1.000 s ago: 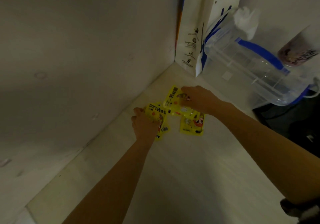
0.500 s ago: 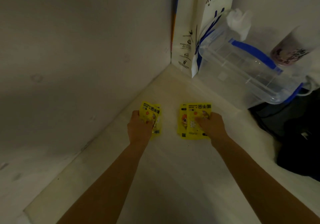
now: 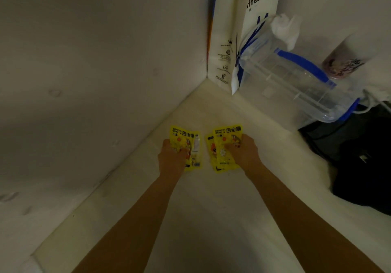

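Two small stacks of yellow printed packets lie side by side on a pale surface near a wall corner. My left hand (image 3: 172,156) grips the left stack of yellow packets (image 3: 191,143), thumb on top of it. My right hand (image 3: 243,152) grips the right stack of yellow packets (image 3: 222,143), thumb across its front. Each stack holds at least two overlapping packets. A narrow gap separates the two stacks.
A white paper bag (image 3: 232,40) stands in the corner. Beside it leans a clear plastic box with blue clips (image 3: 296,84), white tissue at its top. A printed cup (image 3: 342,65) and a black bag (image 3: 364,156) sit at the right. A padded wall (image 3: 84,82) runs along the left.
One second ago the packets lay spread in one overlapping cluster farther away. Both hands have gathered them into two separate stacks and drawn them nearer.
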Motion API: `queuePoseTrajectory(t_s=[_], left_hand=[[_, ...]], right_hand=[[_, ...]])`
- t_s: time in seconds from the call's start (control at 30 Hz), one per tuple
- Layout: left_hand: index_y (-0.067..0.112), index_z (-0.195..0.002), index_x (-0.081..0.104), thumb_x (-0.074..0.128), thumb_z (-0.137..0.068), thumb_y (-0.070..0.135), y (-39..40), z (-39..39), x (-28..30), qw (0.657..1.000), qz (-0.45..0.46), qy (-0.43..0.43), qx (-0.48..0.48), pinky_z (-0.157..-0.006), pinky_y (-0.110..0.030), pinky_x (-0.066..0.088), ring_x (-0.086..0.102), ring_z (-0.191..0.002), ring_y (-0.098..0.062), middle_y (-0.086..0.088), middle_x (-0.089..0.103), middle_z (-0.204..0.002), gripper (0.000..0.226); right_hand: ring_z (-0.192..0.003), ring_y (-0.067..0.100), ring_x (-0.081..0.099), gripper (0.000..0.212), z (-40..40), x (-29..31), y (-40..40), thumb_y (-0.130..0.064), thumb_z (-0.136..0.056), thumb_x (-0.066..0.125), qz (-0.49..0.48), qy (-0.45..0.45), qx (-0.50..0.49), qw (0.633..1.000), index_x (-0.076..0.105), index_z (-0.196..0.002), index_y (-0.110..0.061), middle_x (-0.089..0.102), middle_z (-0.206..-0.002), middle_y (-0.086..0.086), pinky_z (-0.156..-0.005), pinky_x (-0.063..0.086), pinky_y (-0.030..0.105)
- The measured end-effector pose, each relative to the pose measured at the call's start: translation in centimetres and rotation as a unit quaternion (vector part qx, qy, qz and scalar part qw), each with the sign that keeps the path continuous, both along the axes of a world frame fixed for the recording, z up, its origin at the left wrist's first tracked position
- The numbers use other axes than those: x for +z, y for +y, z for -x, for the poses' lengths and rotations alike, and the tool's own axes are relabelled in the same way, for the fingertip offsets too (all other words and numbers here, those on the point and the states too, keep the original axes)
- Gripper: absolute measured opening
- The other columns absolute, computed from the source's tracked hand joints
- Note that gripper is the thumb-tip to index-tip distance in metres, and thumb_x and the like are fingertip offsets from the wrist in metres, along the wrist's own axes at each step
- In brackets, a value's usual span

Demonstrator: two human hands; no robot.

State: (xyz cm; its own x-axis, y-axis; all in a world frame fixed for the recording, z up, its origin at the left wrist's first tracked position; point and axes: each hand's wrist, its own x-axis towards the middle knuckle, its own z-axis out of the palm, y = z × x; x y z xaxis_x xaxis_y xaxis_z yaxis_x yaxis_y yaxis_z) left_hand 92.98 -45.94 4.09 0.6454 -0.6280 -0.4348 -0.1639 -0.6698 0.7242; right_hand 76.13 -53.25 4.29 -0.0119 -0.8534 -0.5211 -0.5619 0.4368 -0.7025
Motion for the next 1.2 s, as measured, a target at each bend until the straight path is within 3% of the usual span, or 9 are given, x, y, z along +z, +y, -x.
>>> queuePoseTrajectory(t_s=[0.1,0.3,0.43,0.7,0.83,1.07,1.2], left_hand=[[0.006,-0.103,0.054,0.069,-0.081,0.016,1.6,0.0,0.1,1.0,0.001,0.002,-0.007,-0.056,-0.023,0.037,0.056,-0.075,-0.023,-0.004,0.057,-0.089,0.028],[0.007,-0.095,0.056,0.07,-0.08,0.015,6.6,0.6,1.3,0.999,0.024,0.026,-0.02,-0.051,-0.022,0.04,0.056,-0.069,-0.016,0.0,0.059,-0.082,0.021],[0.012,-0.089,0.056,0.071,-0.079,0.017,11.1,1.1,2.0,0.996,0.051,0.059,-0.037,-0.065,-0.036,0.053,0.063,-0.077,-0.024,-0.006,0.064,-0.087,0.018],[0.012,-0.094,0.058,0.071,-0.08,0.017,21.3,2.4,4.2,0.986,0.084,0.08,-0.116,-0.07,-0.037,0.056,0.065,-0.078,-0.02,-0.002,0.067,-0.087,0.019],[0.012,-0.092,0.058,0.071,-0.08,0.017,25.7,3.6,4.8,0.977,0.099,0.061,-0.182,-0.063,-0.03,0.053,0.062,-0.069,-0.01,0.003,0.064,-0.08,0.019],[0.013,-0.098,0.059,0.07,-0.081,0.015,31.3,6.9,5.9,0.945,0.111,0.063,-0.299,-0.056,-0.006,0.045,0.062,-0.074,-0.001,0.005,0.065,-0.085,0.02],[0.014,-0.098,0.059,0.07,-0.082,0.015,34.1,9.2,6.1,0.922,0.097,0.065,-0.37,-0.056,-0.006,0.044,0.062,-0.077,-0.004,0.006,0.065,-0.087,0.02]], right_hand=[[-0.097,0.03,0.065,0.033,1.3,0.4,2.1,-0.031,-0.084,0.067,0.003,-0.024,-0.026,0.999,0.061,-0.109,-0.011,0.068,-0.106,0.011,-0.084,0.055,0.051],[-0.098,0.028,0.065,0.029,3.7,1.4,7.9,-0.025,-0.085,0.065,0.014,-0.042,-0.042,0.998,0.058,-0.112,-0.016,0.067,-0.109,0.007,-0.086,0.054,0.051],[-0.095,0.025,0.066,0.024,4.9,2.3,13.4,-0.022,-0.086,0.064,0.026,-0.048,-0.072,0.996,0.058,-0.109,-0.016,0.067,-0.108,0.005,-0.081,0.056,0.048],[-0.09,0.025,0.068,0.02,6.2,3.7,27.2,-0.026,-0.083,0.066,0.019,-0.044,-0.132,0.99,0.059,-0.102,-0.023,0.068,-0.1,0.002,-0.078,0.057,0.052],[-0.09,0.023,0.068,0.019,7.1,4.4,33.9,-0.023,-0.086,0.064,0.017,-0.063,-0.192,0.979,0.059,-0.104,-0.023,0.069,-0.101,0.001,-0.079,0.057,0.052],[-0.089,0.021,0.069,0.022,9.3,5.5,44.0,-0.019,-0.088,0.063,0.034,-0.086,-0.285,0.954,0.059,-0.109,-0.017,0.07,-0.103,0.004,-0.077,0.059,0.047],[-0.09,0.021,0.069,0.023,10.9,5.9,49.0,-0.016,-0.088,0.062,0.036,-0.089,-0.334,0.938,0.059,-0.11,-0.017,0.07,-0.101,0.004,-0.079,0.058,0.048]])
